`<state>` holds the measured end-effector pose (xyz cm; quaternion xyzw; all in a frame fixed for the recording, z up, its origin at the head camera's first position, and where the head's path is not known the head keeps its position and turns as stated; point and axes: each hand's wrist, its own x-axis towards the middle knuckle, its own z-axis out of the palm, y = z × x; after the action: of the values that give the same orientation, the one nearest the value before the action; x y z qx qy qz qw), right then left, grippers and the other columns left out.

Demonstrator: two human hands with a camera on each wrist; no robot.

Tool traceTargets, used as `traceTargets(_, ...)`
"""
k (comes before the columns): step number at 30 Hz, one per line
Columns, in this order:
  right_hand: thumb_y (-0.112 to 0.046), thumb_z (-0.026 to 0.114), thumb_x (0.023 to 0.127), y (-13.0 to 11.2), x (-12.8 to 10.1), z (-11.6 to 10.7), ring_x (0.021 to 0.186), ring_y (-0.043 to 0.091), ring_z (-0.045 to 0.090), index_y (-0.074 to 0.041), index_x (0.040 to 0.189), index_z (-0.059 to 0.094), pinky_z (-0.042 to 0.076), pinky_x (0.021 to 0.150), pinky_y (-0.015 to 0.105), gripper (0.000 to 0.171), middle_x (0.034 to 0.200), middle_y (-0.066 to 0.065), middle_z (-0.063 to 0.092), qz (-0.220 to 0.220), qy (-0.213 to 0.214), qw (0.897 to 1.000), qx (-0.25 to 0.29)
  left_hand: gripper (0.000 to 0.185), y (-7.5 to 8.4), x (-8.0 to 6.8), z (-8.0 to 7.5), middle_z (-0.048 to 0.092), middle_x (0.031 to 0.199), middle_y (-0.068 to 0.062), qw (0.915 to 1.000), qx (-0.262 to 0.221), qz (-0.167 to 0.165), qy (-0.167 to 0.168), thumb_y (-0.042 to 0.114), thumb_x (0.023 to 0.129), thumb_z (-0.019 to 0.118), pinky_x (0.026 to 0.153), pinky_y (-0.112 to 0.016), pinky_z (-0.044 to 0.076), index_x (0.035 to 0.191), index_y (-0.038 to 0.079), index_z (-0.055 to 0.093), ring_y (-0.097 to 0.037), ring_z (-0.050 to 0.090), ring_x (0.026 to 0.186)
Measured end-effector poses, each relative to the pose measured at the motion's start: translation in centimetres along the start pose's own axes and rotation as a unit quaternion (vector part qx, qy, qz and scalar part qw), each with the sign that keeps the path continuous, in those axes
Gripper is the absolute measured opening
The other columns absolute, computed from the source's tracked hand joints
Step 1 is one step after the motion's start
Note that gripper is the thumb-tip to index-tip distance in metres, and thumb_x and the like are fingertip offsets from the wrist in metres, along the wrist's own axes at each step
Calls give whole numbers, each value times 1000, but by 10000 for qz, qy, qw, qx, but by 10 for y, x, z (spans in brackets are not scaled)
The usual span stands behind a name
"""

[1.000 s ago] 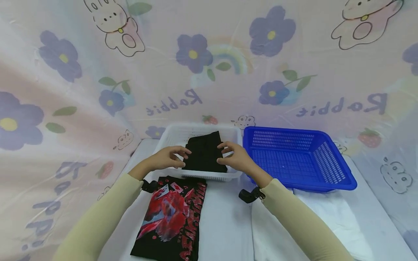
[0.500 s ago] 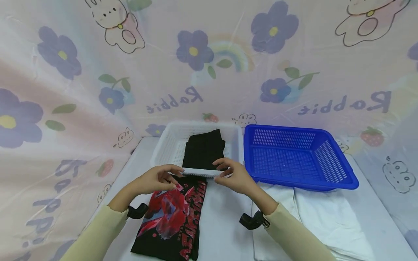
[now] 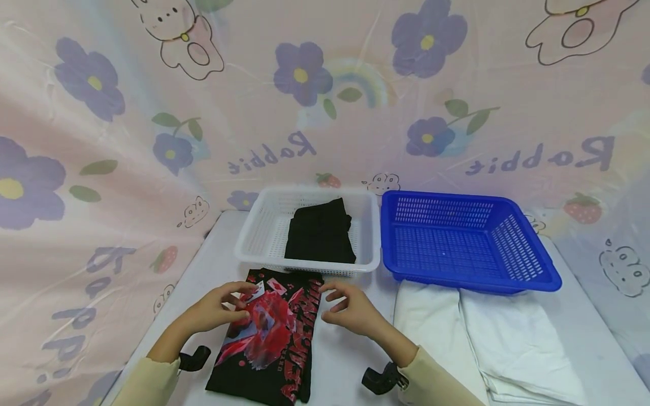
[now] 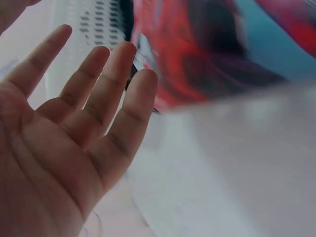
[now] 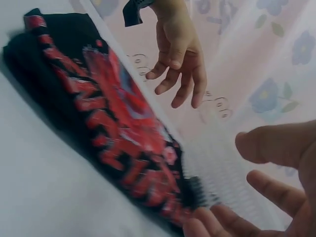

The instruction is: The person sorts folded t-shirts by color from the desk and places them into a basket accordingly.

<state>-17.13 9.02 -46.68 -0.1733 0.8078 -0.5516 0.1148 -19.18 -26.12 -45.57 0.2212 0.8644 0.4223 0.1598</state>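
Observation:
A folded black garment with a red print (image 3: 269, 332) lies flat on the table in front of the white basket. My left hand (image 3: 215, 307) hovers over its left edge, fingers relaxed and holding nothing; the left wrist view shows the palm and spread fingers (image 4: 118, 133). On the garment's other side, my right hand (image 3: 352, 309) is held by its right edge, also with nothing in it. Inside the white basket (image 3: 246, 248) rests a folded plain black garment (image 3: 320, 231). In the right wrist view the printed garment (image 5: 113, 118) appears between both hands.
To the right of the white basket stands a blue basket (image 3: 442, 254) with nothing in it. Folded white cloths (image 3: 518, 344) lie in front of that blue basket. A patterned curtain (image 3: 350, 141) hangs behind the table and along its left side.
Both hands have drawn back from the black garment in the white basket, toward the body, and now hover around the printed garment. The black garment stays in the basket.

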Motion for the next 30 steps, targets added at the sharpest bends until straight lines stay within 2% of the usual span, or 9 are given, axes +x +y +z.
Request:
traceTargets(5, -14, 76, 76, 11, -1, 16, 86, 21, 64, -11, 124, 60, 53, 63, 31, 51, 114, 21, 62, 320, -18, 9995, 56, 60, -15, -9, 0, 54, 132, -21, 9992, -42, -372, 132, 21, 86, 72, 72, -33, 53, 140, 11, 47, -29, 60, 103)
traceTargets(11, -14, 79, 74, 17, -1, 31, 88, 22, 64, -14, 123, 60, 53, 62, 34, 53, 114, 22, 61, 590, -80, 9981, 159, 64, -24, -12, 1, 50, 136, -21, 9969, -102, -767, 145, 24, 85, 73, 79, -45, 54, 141, 12, 44, -34, 57, 109)
traceTargets(16, -12, 80, 74, 21, 1, 43, 84, 21, 65, -15, 123, 60, 53, 61, 32, 53, 112, 21, 59, 620, -113, 9978, 206, 66, -32, -11, 3, 49, 134, -24, 9945, -53, -1031, 149, 25, 84, 74, 78, -45, 54, 142, 13, 44, -32, 58, 108)
traceTargets(21, -11, 78, 74, 23, 4, 51, 85, 22, 67, -13, 123, 60, 53, 61, 32, 53, 111, 21, 57, 525, -60, 9985, 150, 68, -39, -8, 5, 49, 132, -26, 9933, -40, -1155, 37, 27, 83, 75, 77, -44, 54, 142, 15, 45, -29, 61, 104)
traceTargets(27, -8, 77, 74, 22, 9, 62, 84, 20, 65, -12, 121, 60, 53, 58, 28, 50, 113, 19, 58, 516, 19, 9984, 216, 66, -38, -3, 10, 50, 129, -21, 9905, 58, -1367, 133, 28, 81, 77, 74, -40, 52, 140, 18, 48, -25, 59, 99)
traceTargets(30, -5, 76, 74, 21, 11, 66, 81, 17, 64, -12, 120, 60, 52, 57, 27, 50, 112, 18, 59, 537, 32, 9977, 414, 65, -36, -1, 12, 50, 126, -20, 9895, 48, -1428, 208, 27, 80, 78, 71, -36, 50, 137, 19, 50, -24, 58, 95)
